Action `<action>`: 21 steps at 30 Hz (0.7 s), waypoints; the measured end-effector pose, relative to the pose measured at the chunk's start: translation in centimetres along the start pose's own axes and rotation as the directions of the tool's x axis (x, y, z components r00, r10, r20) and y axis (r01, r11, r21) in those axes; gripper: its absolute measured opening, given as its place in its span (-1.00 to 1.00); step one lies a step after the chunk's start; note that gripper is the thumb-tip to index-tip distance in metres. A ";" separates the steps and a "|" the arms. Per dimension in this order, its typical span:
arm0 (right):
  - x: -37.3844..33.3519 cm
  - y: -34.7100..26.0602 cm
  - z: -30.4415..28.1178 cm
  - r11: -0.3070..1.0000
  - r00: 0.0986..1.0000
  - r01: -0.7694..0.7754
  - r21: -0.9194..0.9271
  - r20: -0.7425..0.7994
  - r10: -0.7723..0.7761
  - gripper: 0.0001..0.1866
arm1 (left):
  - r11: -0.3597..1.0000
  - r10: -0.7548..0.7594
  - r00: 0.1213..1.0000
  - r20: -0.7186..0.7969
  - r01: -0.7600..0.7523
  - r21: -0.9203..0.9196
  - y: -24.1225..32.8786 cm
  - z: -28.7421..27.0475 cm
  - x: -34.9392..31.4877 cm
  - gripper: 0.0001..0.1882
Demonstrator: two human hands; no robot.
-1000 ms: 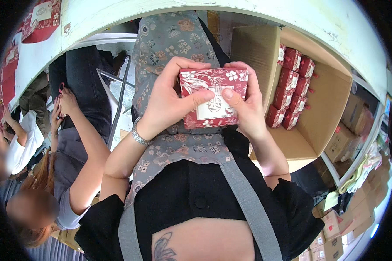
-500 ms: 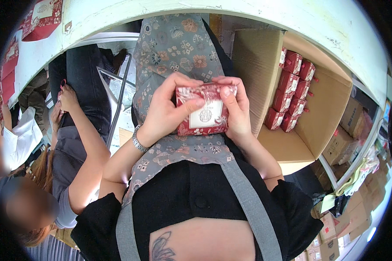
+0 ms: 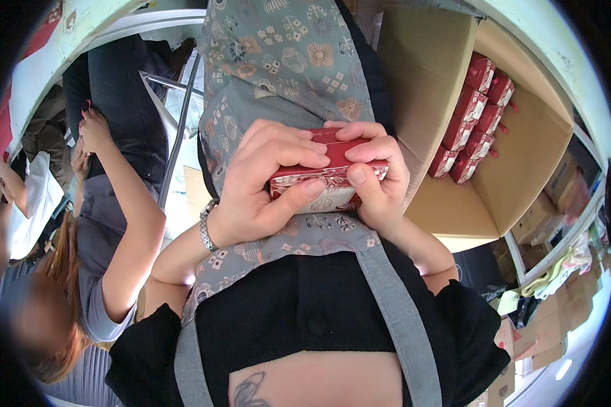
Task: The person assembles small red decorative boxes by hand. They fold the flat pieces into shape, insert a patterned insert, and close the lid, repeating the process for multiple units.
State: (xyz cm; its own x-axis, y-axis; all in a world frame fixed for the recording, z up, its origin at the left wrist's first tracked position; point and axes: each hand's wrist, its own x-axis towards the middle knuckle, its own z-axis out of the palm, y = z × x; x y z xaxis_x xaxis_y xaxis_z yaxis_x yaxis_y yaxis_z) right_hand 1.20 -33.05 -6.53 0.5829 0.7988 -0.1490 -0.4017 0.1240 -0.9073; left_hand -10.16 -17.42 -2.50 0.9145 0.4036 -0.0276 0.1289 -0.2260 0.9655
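Observation:
A small red patterned gift box [image 3: 334, 150] with a pale label on one side is held over my apron-covered lap. My left hand [image 3: 265, 173] grips its left end, thumb on the labelled side and fingers across the plain red top. Around the right end is my right hand [image 3: 377, 169], its thumb near the box's upper edge and its fingers bent over the top. Part of the label and both ends of the box are hidden by my hands.
To my right stands an open cardboard carton [image 3: 424, 88] with several red boxes [image 3: 466, 119] stacked inside. At my left sits a co-worker [image 3: 125, 203] with hands together, beside a metal frame [image 3: 182, 129]. A white table edge [image 3: 102, 27] curves along the far side.
The box has tipped so its plain red top now shows and the label is foreshortened. My fingers have shifted onto that top. The view has moved, so the table shows less.

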 end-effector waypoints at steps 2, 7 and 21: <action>0.0 -0.2 0.1 0.999 0.999 -0.030 0.030 -0.019 0.031 -0.82 | 1.000 -0.012 1.000 -0.006 0.012 0.000 0.0 0.0 0.1 -0.74; 0.4 -0.9 0.2 0.997 0.997 -0.069 -0.032 -0.017 0.069 -0.77 | 0.999 -0.012 1.000 0.000 0.012 0.039 0.2 0.0 0.1 -0.76; 0.4 -0.5 0.3 0.992 0.991 -0.124 0.026 -0.045 0.125 -0.75 | 0.999 0.002 1.000 0.014 -0.003 0.052 0.2 0.2 0.2 -0.75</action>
State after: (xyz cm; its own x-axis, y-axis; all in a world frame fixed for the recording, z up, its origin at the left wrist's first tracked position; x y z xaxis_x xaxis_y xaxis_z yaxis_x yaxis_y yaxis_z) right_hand 1.39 -32.65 -6.02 0.5595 0.7804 -0.2792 -0.4895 0.0393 -0.8711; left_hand -9.92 -17.54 -2.37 0.9202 0.3904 -0.0294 0.1460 -0.2726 0.9510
